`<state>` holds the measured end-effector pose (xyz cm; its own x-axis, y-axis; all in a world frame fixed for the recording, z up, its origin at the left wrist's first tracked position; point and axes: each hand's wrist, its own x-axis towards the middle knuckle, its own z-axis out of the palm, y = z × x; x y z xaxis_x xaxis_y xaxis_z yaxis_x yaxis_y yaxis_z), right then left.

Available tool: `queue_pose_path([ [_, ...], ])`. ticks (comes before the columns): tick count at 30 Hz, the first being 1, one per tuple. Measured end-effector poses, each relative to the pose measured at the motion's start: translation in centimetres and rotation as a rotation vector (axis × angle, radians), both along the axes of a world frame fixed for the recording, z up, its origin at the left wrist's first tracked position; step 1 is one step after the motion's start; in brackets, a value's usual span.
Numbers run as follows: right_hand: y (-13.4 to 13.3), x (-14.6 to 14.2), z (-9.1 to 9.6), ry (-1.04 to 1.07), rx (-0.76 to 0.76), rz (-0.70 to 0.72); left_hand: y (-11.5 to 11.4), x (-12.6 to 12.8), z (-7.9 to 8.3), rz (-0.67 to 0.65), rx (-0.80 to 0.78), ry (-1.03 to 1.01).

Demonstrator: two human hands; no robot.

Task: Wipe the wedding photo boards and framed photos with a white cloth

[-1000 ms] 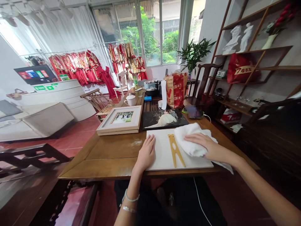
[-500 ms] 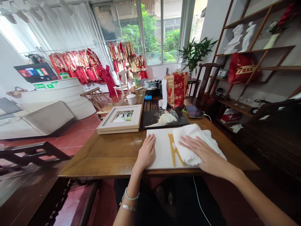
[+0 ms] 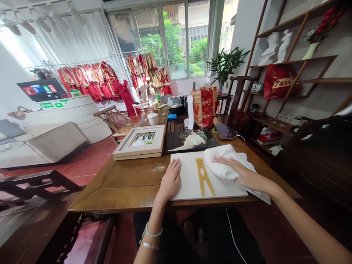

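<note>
On the wooden table before me lies a white board bearing a flat yellow two-legged shape, with a small face at its top and an oval hole. I cannot tell whether that shape is loose or fixed. My left hand rests flat on the board's left edge, fingers stretched out and empty. A white towel is bunched over the board's right side, one end trailing past the board's right edge. My right hand presses on the towel with flat, extended fingers.
Behind the board lies a dark photo panel; stacked frames lie to its left. A phone with a cable sits at the right. Farther back stand a paper bag and a white lidded cup.
My right hand has slid the towel up and right, uncovering the yellow shape's right leg and more of the board. The towel's end now trails lower right. My left hand stays on the board's edge.
</note>
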<state>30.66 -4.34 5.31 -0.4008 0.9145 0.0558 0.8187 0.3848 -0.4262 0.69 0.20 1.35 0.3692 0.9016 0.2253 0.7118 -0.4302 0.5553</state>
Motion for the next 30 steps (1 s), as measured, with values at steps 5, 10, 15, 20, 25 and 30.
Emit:
queue_pose_path([
  [5, 4.1, -2.8, -1.0, -0.121, 0.128, -0.210, 0.0, -0.1, -0.1, -0.001, 0.003, -0.002],
  [10, 2.1, -4.8, -1.4, -0.190, 0.202, -0.201, -0.1, -0.1, -0.2, 0.000, 0.009, -0.004],
  [15, -3.5, -4.3, -1.9, -0.276, 0.278, -0.066, -0.1, 0.1, -0.1, 0.015, 0.002, -0.028],
  [20, -8.1, -3.8, -2.8, -0.264, 0.325, -0.009, -0.1, 0.1, -0.2, 0.008, 0.007, -0.010],
  [25, -7.6, -3.3, -2.4, -0.222, 0.264, -0.012, -0.2, 0.0, 0.0, 0.003, 0.009, 0.005],
  [30, -1.8, -2.3, -0.9, -0.231, 0.152, -0.030, -0.2, 0.0, 0.0, -0.001, 0.015, -0.019],
])
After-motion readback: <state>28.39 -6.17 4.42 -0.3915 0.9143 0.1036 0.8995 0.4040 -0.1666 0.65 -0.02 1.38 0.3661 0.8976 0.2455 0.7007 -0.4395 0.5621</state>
